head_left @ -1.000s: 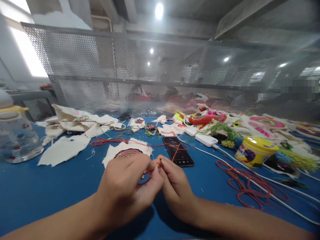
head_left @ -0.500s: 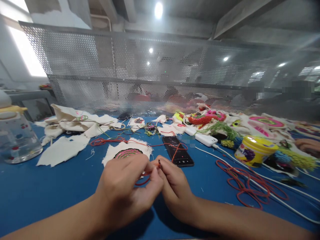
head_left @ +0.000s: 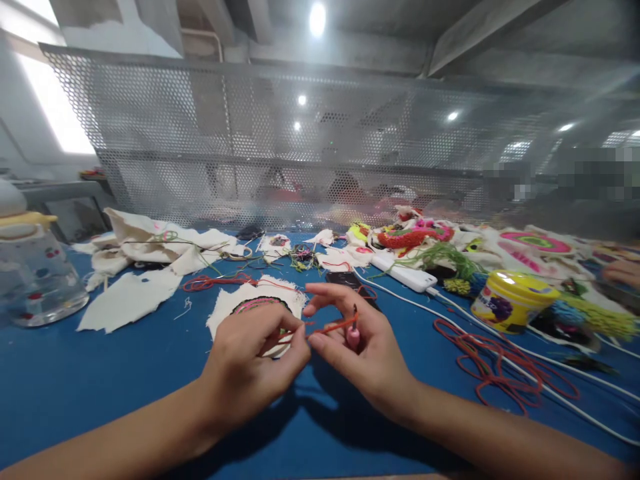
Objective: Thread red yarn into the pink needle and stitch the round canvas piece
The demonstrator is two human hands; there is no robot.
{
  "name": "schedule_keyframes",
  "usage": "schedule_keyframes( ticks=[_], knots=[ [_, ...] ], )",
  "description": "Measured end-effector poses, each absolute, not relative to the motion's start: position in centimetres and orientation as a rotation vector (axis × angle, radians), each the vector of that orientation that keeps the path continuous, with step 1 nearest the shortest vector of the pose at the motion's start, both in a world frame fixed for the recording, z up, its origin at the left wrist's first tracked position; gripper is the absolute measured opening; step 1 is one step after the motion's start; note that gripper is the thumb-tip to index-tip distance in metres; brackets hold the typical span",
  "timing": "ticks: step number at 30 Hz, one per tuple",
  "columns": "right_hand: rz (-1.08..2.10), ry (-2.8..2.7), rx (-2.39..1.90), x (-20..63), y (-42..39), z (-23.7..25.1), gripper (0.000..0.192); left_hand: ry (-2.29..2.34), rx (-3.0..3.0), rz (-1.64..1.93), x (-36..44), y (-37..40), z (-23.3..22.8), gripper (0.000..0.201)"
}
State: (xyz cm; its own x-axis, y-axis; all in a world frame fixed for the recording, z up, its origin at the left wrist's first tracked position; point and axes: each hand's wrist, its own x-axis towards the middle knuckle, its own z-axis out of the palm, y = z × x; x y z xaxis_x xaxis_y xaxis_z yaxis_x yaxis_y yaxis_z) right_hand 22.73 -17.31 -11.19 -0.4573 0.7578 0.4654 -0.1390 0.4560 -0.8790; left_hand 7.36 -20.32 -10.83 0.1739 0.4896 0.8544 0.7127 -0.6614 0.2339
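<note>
My left hand (head_left: 250, 360) and my right hand (head_left: 357, 347) meet just above the blue table (head_left: 100, 380), near its front edge. A red yarn strand (head_left: 333, 327) stretches between them: the left fingers pinch one end, the right fingers hold the other end together with a small pink-tipped tool. Behind my left hand lies a white cloth piece (head_left: 257, 299) with a round pink and green stitched patch. A black phone (head_left: 350, 280) sits partly hidden behind my right hand.
A loose heap of red yarn (head_left: 500, 370) and white cables lie at the right, by a yellow tub (head_left: 513, 301) and a white power strip (head_left: 405, 273). Cloth scraps (head_left: 145, 253) sit at the back left, a clear jar (head_left: 30, 273) far left. Another person's hand (head_left: 623, 272) shows at the right edge.
My right hand has opened out and lifted away to the right, drawing the red strand taut between the hands. It now covers most of the phone.
</note>
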Motion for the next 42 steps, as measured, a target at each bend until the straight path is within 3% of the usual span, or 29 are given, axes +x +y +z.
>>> schedule_keyframes(
  ticks=[13, 22, 34, 42],
  knots=[
    [1.136, -1.701, -0.657, 22.3, -16.9, -11.5, 0.005, -1.061, -2.291, -1.282, 7.1, -19.9, -11.9, 0.011],
    [1.054, -1.681, -0.706, 22.2, -16.6, -11.6, 0.010, -1.284, -2.393, -1.338, 7.1, -19.5, -11.5, 0.008],
    [1.312, -1.613, -0.650, 22.2, -16.2, -11.9, 0.008, -1.323, -2.446, -1.477, 7.0, -19.3, -12.1, 0.008],
    [1.397, -1.735, -0.600, 22.3, -16.4, -11.6, 0.026, -1.521, -2.396, -1.544, 7.1, -19.7, -11.3, 0.014]
  ],
)
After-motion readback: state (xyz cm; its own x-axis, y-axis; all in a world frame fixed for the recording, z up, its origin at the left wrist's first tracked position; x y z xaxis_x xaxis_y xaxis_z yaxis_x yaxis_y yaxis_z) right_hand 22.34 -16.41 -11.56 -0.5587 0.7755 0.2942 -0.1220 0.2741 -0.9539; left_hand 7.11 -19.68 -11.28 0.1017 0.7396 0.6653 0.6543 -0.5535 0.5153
